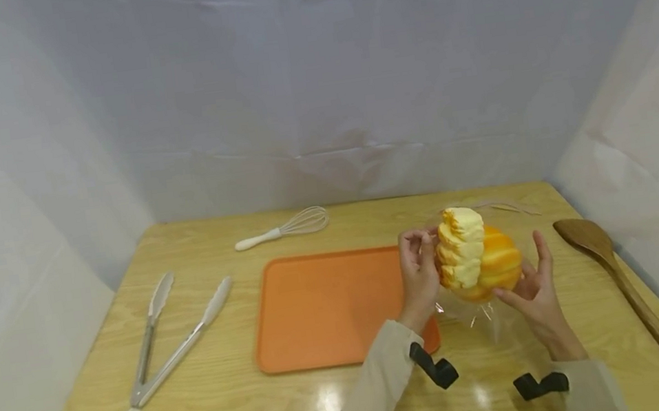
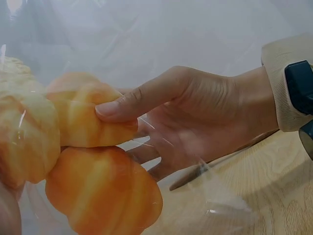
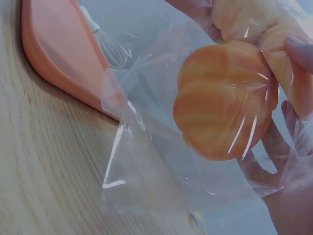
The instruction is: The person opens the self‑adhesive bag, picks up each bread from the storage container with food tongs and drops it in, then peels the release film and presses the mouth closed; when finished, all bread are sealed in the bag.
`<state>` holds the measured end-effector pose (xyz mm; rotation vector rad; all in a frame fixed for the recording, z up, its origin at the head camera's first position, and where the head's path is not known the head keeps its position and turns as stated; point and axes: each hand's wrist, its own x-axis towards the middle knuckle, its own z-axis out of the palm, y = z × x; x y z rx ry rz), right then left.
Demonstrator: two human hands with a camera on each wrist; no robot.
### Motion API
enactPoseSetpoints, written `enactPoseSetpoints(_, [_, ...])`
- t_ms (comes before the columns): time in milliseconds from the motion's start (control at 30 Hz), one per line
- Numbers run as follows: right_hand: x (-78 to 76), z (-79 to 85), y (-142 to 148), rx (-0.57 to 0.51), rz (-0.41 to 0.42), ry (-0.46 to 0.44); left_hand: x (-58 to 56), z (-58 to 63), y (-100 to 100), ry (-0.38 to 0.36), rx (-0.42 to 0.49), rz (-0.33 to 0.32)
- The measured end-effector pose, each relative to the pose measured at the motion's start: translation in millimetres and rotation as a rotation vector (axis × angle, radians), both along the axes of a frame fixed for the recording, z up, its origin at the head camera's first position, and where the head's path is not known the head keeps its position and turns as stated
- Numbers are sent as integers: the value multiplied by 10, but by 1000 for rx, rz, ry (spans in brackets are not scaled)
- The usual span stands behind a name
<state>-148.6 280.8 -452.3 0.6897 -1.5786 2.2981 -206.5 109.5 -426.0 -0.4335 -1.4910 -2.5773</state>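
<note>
Above the table's right half, both hands hold a clear plastic bag (image 3: 115, 184) with bread rolls inside. One roll (image 1: 462, 250) is pale yellow and ridged; the others are golden orange, such as the round roll (image 2: 105, 191) low in the left wrist view. With curled fingers, my left hand (image 1: 420, 277) pinches the bag at its left side, close against the pale roll. My right hand (image 1: 539, 303) grips the bag from the right. Its thumb (image 2: 108, 109) presses an orange roll through the plastic, other fingers spread behind it, the index finger pointing up.
An orange tray (image 1: 331, 309) lies mid-table, partly behind the left forearm. Spread metal tongs (image 1: 181, 357) lie at left, and a white whisk (image 1: 283, 230) at the back. A wooden turner (image 1: 627, 284) lies along the right edge. Behind the rolls is a thin pale utensil (image 1: 511, 205).
</note>
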Motion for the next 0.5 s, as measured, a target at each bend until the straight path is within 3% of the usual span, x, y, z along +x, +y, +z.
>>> enactPoseSetpoints(133, [-12,22,-7,11,-10,25,2,-6,-2,9,1,-3])
enactPoseSetpoints(300, [3,28,-4,24,-53,-13,-11,-18,-3,9,10,16])
enactPoseSetpoints(500, [-5,-16,-16,90,-15,40,-25,-11,5,-6,48,39])
